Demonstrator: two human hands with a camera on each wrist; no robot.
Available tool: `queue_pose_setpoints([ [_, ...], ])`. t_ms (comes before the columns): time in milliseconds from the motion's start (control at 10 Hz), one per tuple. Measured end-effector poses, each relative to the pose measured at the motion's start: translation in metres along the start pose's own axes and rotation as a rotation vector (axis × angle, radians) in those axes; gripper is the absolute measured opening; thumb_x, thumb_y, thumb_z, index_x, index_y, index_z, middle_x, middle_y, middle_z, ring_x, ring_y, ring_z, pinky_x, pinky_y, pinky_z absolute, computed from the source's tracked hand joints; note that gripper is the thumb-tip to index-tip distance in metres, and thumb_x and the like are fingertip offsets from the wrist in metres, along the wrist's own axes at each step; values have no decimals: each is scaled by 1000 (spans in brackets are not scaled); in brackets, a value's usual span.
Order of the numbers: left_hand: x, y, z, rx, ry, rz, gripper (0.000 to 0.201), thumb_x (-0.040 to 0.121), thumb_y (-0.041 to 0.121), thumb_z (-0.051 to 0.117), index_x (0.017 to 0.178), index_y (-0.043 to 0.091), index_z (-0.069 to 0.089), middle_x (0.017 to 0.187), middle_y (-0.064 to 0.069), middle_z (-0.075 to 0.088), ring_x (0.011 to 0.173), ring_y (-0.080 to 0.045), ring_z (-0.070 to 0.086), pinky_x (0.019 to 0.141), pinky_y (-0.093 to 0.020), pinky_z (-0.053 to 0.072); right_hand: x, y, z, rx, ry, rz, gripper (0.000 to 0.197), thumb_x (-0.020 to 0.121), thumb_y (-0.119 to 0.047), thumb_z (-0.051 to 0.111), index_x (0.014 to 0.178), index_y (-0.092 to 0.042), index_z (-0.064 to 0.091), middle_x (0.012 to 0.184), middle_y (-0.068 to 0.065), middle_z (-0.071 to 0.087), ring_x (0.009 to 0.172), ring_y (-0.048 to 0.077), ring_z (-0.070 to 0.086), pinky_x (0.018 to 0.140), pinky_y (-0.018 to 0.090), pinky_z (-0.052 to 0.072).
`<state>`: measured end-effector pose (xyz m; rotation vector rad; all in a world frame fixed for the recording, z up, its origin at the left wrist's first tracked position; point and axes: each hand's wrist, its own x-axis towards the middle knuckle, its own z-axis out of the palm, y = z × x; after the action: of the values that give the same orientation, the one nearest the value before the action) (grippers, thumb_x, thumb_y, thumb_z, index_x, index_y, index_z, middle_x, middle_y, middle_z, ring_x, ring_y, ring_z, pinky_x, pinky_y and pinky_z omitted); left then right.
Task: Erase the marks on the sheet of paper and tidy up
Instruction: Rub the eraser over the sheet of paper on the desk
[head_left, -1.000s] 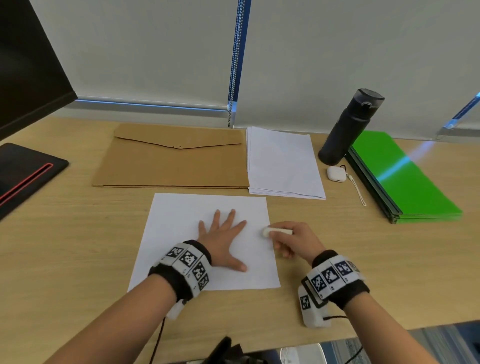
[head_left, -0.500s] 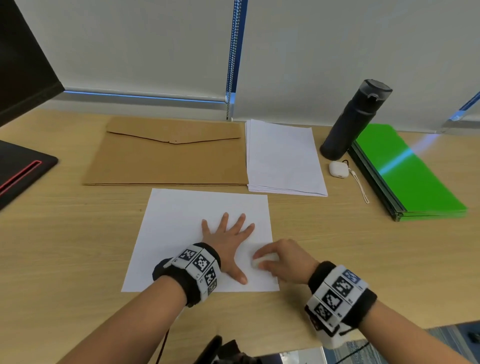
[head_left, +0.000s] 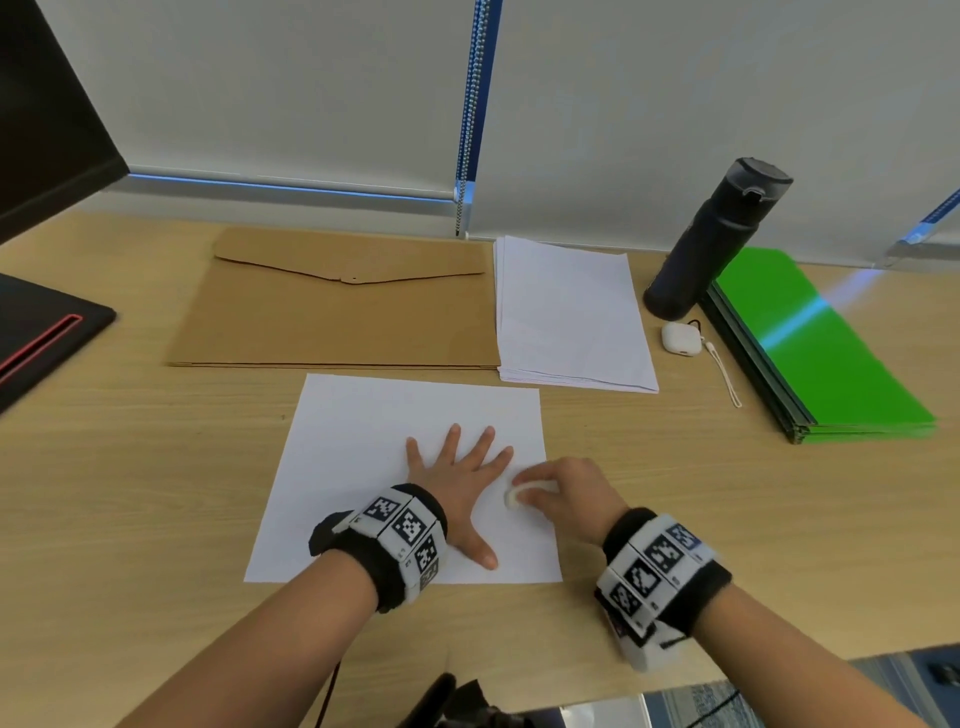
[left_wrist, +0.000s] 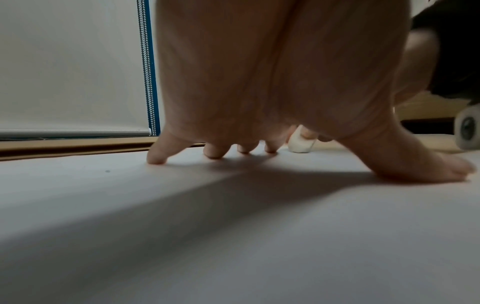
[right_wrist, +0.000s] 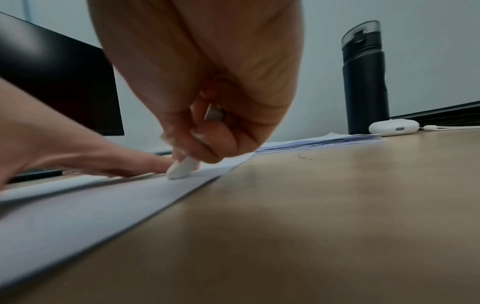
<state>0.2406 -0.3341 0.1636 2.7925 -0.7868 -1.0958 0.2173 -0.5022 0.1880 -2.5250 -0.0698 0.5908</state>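
Moved inward since a second ago: the right hand (head_left: 566, 499), then at the sheet's right edge with the eraser (head_left: 519, 494) lifted clear, now down on the sheet of paper (head_left: 363, 441), fingers pinched round the eraser and its tip touching the surface just beside the left forefinger. Probably the start of rubbing, though no marks readable in any view. Left hand (head_left: 457, 480) flat as before, fingers spread straight, pressing the sheet near its middle on the bench (head_left: 130, 493). Sheet's right edge close behind the eraser, so strokes toward that edge likely to buckle or lift the paper; safer room toward the pinned middle. Beyond the far edge, brown envelope (head_left: 337, 312) and paper stack (head_left: 571, 312) lying near, bottle (head_left: 717, 239), earbud case (head_left: 680, 339) and green folders (head_left: 821, 348) well apart to the right. Bare bench left and right of the sheet for sliding it.
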Motion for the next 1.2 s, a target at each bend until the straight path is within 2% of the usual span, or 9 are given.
queue_pose_setpoints([
  [100, 0, 0, 0, -1, -2, -1, 127, 66, 62, 72, 146, 35, -22, 151, 8, -35, 139, -31, -30, 102, -72, -8, 3, 0, 3, 46, 127, 15, 27, 91, -22, 55, 116, -16, 66, 121, 2, 65, 115, 16, 57, 93, 17, 37],
  [300, 0, 0, 2, 26, -3, 9, 128, 65, 63, 73, 146, 34, -22, 152, 8, -34, 139, -32, -30, 101, -73, -7, -9, -3, -1, -101, -117, -36, 28, 91, -24, 56, 117, -18, 65, 122, 1, 64, 114, 14, 56, 89, 15, 35],
  [400, 1, -1, 2, 13, 2, 11, 129, 65, 63, 73, 146, 34, -22, 151, 8, -34, 139, -31, -30, 101, -73, -8, 5, -10, 1, -11, 61, -58, 29, 92, -20, 54, 118, -15, 64, 123, 3, 64, 114, 17, 57, 90, 16, 35],
  [500, 0, -1, 2, 26, 6, 10, 128, 65, 63, 73, 146, 34, -22, 152, 8, -34, 140, -31, -29, 102, -73, -7, -7, -3, 10, -29, 74, -94, 29, 93, -21, 52, 121, -17, 62, 120, 3, 66, 107, 17, 61, 88, 16, 39],
  [600, 0, -1, 3, 32, 2, 13, 127, 66, 63, 73, 146, 34, -22, 152, 8, -34, 140, -31, -29, 102, -73, -7, -17, 6, 11, -99, -31, -112, 28, 93, -23, 53, 118, -19, 64, 116, 0, 67, 101, 14, 62, 81, 13, 38],
  [800, 0, -1, 2, 14, 12, 12, 129, 65, 62, 74, 146, 33, -22, 152, 9, -33, 140, -30, -29, 102, -72, -8, -2, -7, 16, -71, 110, -161, 27, 93, -19, 52, 117, -18, 65, 103, 9, 72, 91, 23, 64, 78, 21, 41],
  [1000, -1, -1, 3, 23, 8, 9, 129, 66, 61, 73, 146, 33, -23, 152, 9, -34, 140, -30, -29, 102, -72, -8, -12, -5, 5, -177, -62, -157, 28, 93, -24, 52, 118, -19, 64, 117, 3, 67, 106, 19, 62, 92, 23, 42],
  [1100, -1, -1, 3, 9, 19, 9, 129, 65, 61, 74, 146, 33, -22, 152, 9, -33, 140, -30, -29, 103, -72, -8, 0, -13, 12, -96, 65, -137, 26, 93, -22, 51, 114, -20, 66, 108, 5, 71, 98, 22, 64, 86, 26, 45],
  [1200, -1, -1, 1, 26, 15, 5, 129, 65, 62, 74, 146, 33, -22, 152, 9, -33, 140, -30, -29, 103, -72, -7, -12, -8, 19, -50, 60, -89, 27, 94, -23, 51, 117, -20, 65, 118, 1, 67, 105, 17, 61, 89, 20, 41],
])
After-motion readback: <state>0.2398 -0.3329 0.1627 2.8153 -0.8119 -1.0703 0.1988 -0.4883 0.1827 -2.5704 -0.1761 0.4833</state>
